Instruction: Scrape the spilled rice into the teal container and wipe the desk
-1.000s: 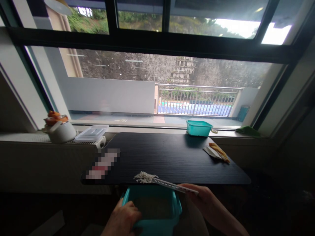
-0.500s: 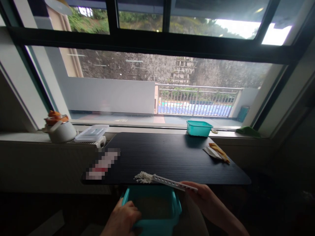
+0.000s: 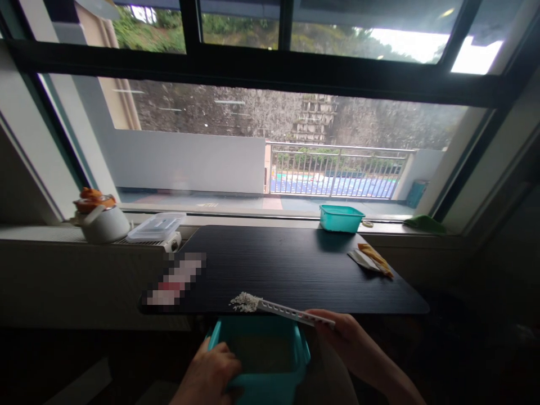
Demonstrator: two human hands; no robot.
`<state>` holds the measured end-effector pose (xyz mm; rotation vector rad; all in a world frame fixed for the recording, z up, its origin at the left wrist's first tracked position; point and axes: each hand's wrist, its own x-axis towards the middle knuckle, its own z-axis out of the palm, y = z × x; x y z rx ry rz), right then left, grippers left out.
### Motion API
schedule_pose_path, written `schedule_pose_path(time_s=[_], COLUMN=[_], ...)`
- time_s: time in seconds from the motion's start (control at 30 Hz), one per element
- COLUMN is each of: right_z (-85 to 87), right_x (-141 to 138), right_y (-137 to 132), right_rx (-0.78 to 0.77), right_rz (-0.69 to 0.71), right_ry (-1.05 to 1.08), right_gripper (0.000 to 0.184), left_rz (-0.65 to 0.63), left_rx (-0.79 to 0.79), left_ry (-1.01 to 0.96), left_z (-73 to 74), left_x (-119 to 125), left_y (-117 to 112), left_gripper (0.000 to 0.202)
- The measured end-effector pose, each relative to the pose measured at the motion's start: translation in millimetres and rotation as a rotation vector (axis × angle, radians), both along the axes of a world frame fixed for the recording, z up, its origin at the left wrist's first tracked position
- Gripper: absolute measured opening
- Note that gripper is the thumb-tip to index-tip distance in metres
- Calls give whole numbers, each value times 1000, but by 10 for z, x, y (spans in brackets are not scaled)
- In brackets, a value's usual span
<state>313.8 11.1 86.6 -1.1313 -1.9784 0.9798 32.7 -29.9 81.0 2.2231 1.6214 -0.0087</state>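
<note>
White rice-like grains lie in a small heap at the near edge of the black table. My right hand is closed on one end of a white slotted strip, whose far end touches the right side of the heap. Just below the table edge is a teal plastic container, held by my left hand with fingers closed over its left rim. The inside of that container is dim, so I cannot make out its contents. Part of my left thumb is hidden behind the rim.
A second teal container stands at the table's far right. Yellow and white folded items lie near the right edge, a blurred pinkish item at the left. A clear lid and a white pot sit on the heater.
The strip's tip has shifted slightly left against the grains, and my right hand has moved a little left with it. My left hand keeps its hold on the container.
</note>
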Motion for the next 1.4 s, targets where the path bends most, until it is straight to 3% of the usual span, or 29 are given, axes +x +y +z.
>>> schedule_pose_path(time_s=[0.5,1.17,1.4], right_z=[83,7,143], right_x=[-57,-270,-298], right_y=[-13,124,119], right_rx=[-15,-113,-100], right_rz=[37,74,112], right_ry=[35,118,92], right_gripper=[40,45,47], left_rz=[-12,-7,-7], left_rx=[-9,-11,28], left_ry=[5,3,-44], left_z=[30,-41,-79], left_x=[7,-52,-67], left_y=[9,31,34], left_gripper=[6,6,6])
